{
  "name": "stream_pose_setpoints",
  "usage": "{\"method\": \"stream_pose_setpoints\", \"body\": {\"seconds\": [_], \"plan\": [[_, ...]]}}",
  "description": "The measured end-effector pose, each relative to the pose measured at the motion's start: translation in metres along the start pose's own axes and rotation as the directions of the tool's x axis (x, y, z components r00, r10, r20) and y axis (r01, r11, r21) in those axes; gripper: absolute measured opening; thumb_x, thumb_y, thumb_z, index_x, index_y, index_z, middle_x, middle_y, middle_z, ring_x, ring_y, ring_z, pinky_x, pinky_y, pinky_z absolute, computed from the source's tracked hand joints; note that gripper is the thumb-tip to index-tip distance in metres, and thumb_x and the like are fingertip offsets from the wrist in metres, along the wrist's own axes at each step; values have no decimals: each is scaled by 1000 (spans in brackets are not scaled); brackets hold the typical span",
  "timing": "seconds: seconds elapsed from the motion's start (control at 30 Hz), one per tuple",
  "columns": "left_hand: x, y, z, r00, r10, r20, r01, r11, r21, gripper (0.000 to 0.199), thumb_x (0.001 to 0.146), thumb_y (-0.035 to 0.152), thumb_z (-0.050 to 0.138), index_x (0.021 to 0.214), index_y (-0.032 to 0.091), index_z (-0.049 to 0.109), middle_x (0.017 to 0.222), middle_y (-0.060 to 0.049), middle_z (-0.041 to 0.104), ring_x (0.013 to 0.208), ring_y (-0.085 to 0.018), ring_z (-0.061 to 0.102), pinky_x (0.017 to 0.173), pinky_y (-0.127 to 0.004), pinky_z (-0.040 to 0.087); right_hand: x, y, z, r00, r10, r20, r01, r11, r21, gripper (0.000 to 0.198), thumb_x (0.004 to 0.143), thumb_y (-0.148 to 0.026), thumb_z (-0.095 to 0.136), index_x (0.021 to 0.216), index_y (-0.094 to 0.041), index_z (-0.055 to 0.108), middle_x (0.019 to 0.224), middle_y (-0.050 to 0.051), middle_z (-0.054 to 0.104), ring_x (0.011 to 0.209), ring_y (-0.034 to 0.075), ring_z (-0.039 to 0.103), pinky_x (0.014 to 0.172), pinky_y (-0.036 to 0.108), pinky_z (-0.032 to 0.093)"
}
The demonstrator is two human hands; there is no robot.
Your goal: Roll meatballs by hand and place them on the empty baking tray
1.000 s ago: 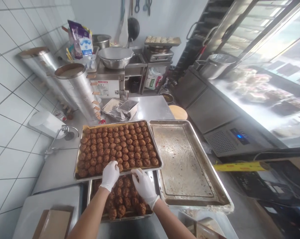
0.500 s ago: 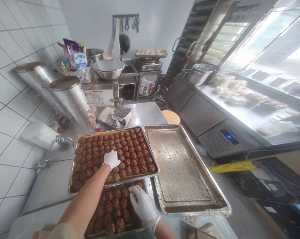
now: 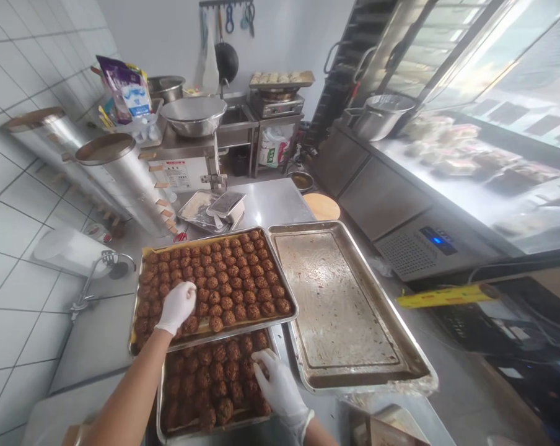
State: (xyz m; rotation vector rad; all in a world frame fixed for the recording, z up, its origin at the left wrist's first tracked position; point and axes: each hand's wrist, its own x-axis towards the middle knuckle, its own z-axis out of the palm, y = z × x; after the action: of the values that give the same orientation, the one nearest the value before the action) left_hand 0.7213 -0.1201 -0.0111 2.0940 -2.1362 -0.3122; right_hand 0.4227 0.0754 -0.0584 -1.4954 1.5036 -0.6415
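Note:
Two metal trays of brown cookies lie before me. The far tray [image 3: 293, 303] is full of cookies [image 3: 228, 272] in rows on paper. My left hand [image 3: 178, 306], in a white glove, rests over its near left cookies with fingers curled; whether it holds one I cannot tell. The near tray [image 3: 161, 396] sits partly under the far one. My gloved right hand [image 3: 277, 384] is on the cookies [image 3: 205, 378] at its right side, fingers pinched at one.
An empty greasy baking tray [image 3: 401, 347] lies to the right. Behind stand two steel cylinders [image 3: 122, 170], a small tray with a box [image 3: 215, 207], a mixing bowl [image 3: 194, 114] and a round wooden stool [image 3: 321, 206]. A glass display counter runs along the right. A tap [image 3: 94, 279] is at the left.
My left hand moved left across the far tray. My right hand dropped from the far tray's edge onto the near tray's cookies. The view shifted slightly.

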Motion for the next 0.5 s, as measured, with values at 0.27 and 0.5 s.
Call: {"method": "stream_pose_setpoints", "body": {"seconds": [0.27, 0.5], "plan": [[-57, 30, 42, 980, 179, 87, -188, 976, 110, 37, 79, 17, 58, 116, 17, 60, 109, -19, 68, 114, -37, 57, 97, -50, 44, -7, -5, 12, 1000, -7, 22, 6, 1000, 11, 24, 95, -27, 44, 102, -24, 67, 100, 8, 70, 93, 23, 68, 86, 41, 54], [-68, 20, 28, 989, 148, -8, -148, 979, -141, 21, 77, 17, 57, 95, 24, 62, 99, -9, 65, 107, -31, 58, 101, -48, 45, -15, -29, 7, 999, -35, 16, 35, 999, -1, 23, 95, -29, 46, 101, -25, 68, 100, 7, 71, 89, 22, 69, 86, 42, 55]]}}
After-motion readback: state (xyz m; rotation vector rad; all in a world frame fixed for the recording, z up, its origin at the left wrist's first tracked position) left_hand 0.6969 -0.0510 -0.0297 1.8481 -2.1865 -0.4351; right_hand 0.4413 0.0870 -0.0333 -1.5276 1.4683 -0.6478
